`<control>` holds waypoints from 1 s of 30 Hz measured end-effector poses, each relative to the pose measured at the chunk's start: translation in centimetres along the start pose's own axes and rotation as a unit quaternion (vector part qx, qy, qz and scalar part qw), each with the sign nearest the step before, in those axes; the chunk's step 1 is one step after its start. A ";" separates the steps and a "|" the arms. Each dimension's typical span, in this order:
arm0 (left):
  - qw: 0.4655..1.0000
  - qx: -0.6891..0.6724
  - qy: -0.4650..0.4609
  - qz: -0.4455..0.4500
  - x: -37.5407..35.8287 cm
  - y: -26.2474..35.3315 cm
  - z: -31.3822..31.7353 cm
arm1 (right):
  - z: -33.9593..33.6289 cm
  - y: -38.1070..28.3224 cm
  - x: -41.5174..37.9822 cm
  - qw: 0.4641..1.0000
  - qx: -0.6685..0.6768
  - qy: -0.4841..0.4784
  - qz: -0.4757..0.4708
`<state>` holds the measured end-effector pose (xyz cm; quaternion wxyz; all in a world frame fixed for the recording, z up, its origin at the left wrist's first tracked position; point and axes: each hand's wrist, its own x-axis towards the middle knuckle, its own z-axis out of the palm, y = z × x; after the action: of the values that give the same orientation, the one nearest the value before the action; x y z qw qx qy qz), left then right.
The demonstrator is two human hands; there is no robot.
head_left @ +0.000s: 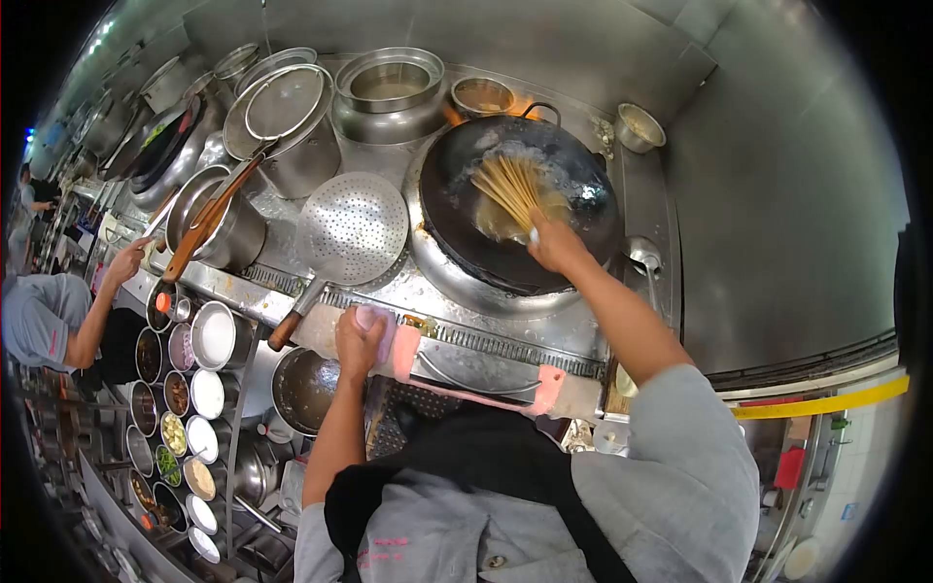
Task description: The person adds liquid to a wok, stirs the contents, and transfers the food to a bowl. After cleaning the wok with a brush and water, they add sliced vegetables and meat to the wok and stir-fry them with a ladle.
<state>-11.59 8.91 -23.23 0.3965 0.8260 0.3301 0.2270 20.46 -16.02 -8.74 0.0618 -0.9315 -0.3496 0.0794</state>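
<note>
My right hand (560,245) is closed round the handle end of a bamboo wok brush (509,185). The brush's splayed bristles lie in cloudy, steaming water inside a large black wok (452,175) on the burner. At the front edge of the stove, my left hand (359,342) is closed on a folded purple-pink cloth (387,335). Just beyond that hand lies a big perforated skimmer (354,228), its wooden handle pointing toward me. A metal ladle (642,255) rests to the right of the wok.
Flames show behind the wok near a small pot (483,95). Metal pots (389,115) and a strainer (284,103) crowd the back left. Several ingredient bowls (207,394) stand lower left. A co-worker (58,316) reaches in at far left. A steel wall (777,194) bounds the right.
</note>
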 end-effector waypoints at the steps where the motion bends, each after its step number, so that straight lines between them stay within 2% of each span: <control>1: 1.000 0.006 -0.003 -0.008 -0.2 -0.1 0.0 | -0.2 0.7 -0.7 0.999 -0.017 -0.006 0.027; 3: 1.000 0.004 -0.002 -0.007 -0.2 -0.4 0.1 | -0.9 3.4 -2.0 0.995 -0.047 -0.018 0.083; 6: 1.000 -0.001 0.003 -0.004 0.0 0.2 0.0 | -0.7 7.6 4.5 0.993 0.010 0.057 0.107; 8: 1.000 -0.001 0.004 -0.004 -0.2 0.2 -0.1 | 0.8 5.7 7.2 0.992 0.090 0.071 0.042; 10: 1.000 -0.003 0.004 0.001 0.0 -0.3 0.3 | 2.5 2.7 8.3 0.996 0.067 0.053 0.037; 12: 0.999 -0.033 -0.008 0.007 -0.1 0.1 0.0 | 2.1 0.9 5.6 0.998 0.058 0.004 -0.022; 15: 0.999 -0.040 -0.006 0.008 0.0 -0.8 0.6 | 1.2 3.4 -0.8 0.985 0.073 0.002 -0.157; 17: 1.000 -0.028 0.007 0.010 0.0 -1.3 0.7 | -3.3 2.8 -5.4 0.994 -0.002 -0.109 0.003; 19: 1.000 -0.023 -0.002 -0.006 -0.1 -0.7 0.3 | -4.5 5.6 -5.3 0.985 -0.053 -0.134 0.095; 21: 1.000 -0.018 0.000 -0.013 -0.2 -0.4 0.3 | -3.9 8.8 -1.6 0.989 -0.074 -0.049 0.120; 23: 1.000 -0.009 0.008 -0.008 0.0 -0.5 0.5 | -1.7 10.9 5.2 0.996 -0.009 0.001 0.086; 25: 1.000 -0.005 0.007 -0.006 -0.2 -0.3 0.3 | -0.8 7.1 8.4 0.978 0.206 -0.018 0.017; 27: 1.000 -0.007 0.013 -0.002 0.2 0.0 0.2 | 0.8 2.2 8.0 0.981 0.185 0.031 0.055; 29: 1.000 -0.019 0.012 0.001 0.0 0.1 0.4 | -1.1 -0.4 4.0 0.981 0.180 -0.064 0.033; 30: 1.000 -0.017 0.002 0.001 0.1 0.0 0.5 | -0.1 0.6 2.4 0.987 0.142 -0.065 -0.027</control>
<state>-11.26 8.74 -23.52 0.4096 0.8192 0.3258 0.2345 22.67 -14.93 -8.97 0.1731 -0.8962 -0.3631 0.1870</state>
